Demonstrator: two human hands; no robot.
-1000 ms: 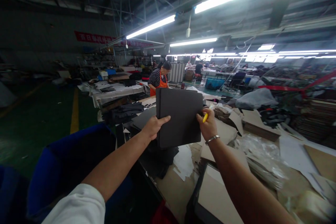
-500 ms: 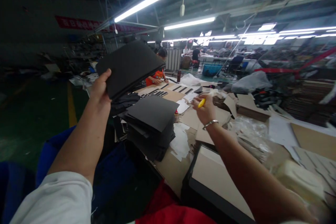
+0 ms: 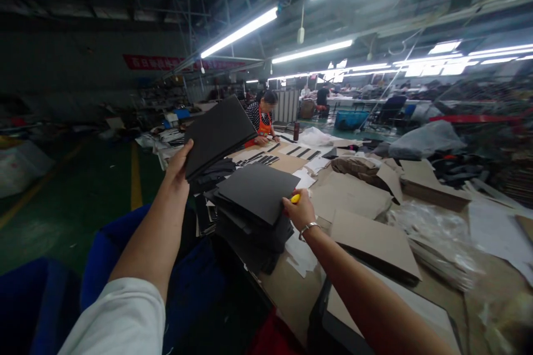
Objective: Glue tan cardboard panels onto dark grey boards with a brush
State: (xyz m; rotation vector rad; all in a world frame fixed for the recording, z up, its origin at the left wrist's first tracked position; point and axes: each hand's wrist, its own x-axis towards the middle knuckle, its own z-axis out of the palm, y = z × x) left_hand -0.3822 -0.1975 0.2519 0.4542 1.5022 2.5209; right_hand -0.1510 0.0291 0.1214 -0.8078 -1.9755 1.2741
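Note:
My left hand is closed on the near edge of a thin stack of black boards, tilted up above the table. Below and to the right stands a taller pile of black boards, uneven at its sides. My right hand is at the right corner of that pile, fingertips against the top board's edge. A small yellow tool shows in its closed grip; most of it is hidden, so its kind is unclear.
A co-worker in an orange apron sits across the table, near black strips. Grey-brown boards and crumpled clear plastic lie on the right. Blue bins stand at lower left.
My right hand has moved left and down to the corner of the tall pile. The left hand still holds its boards. The view has shifted, bringing the co-worker into clearer sight.

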